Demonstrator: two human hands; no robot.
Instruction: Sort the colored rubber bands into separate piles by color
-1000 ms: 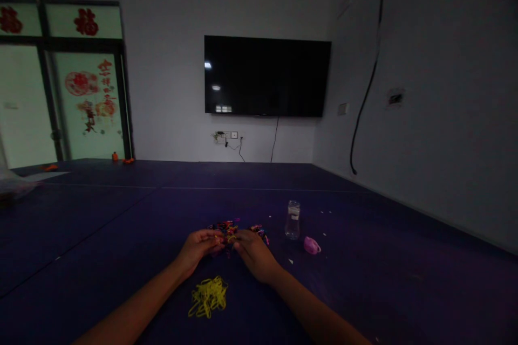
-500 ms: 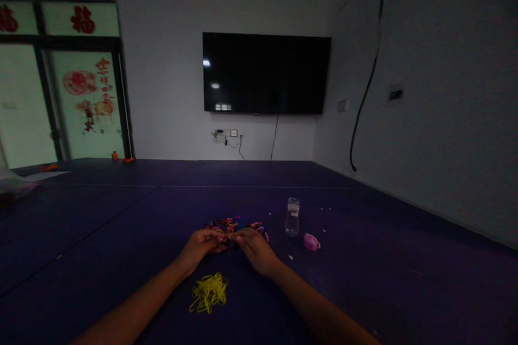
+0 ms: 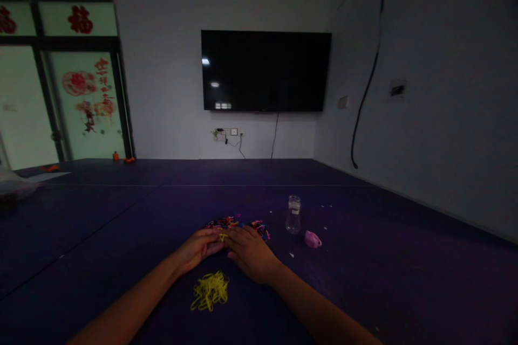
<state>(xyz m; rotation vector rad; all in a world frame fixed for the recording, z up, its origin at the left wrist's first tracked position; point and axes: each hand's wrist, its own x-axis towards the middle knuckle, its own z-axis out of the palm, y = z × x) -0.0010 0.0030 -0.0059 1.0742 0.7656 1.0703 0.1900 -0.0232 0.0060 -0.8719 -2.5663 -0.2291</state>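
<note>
Evidently, judging from their thin, looped look, the things in hand are light, soft and springy. Toward the lower left of centre, the left hand (image 3: 198, 248) has its fingers curled nearly together, seemingly pinched on a yellow band (image 3: 222, 236) at the fingertips. Below it, at the lower middle of the frame, lies a loose yellow heap (image 3: 210, 291) of similar loops; these would likely snag on one another (a single outer strand seems the best place to take hold). The yellow band itself sits between the two hands, just below the centre of the frame. A many-coloured heap (image 3: 229, 222) shows just beyond the fingers, partly hidden, and probably tangles as readily. The right hand (image 3: 251, 253) has its fingers stretched close together, palm down, tips near that band; I cannot tell whether it grips anything. Right of centre stands an upright clear jar (image 3: 293, 215), probably smooth and best held around its body. Near its lower right lies a pink cap (image 3: 312, 239), whose small loop offers a hold.
</note>
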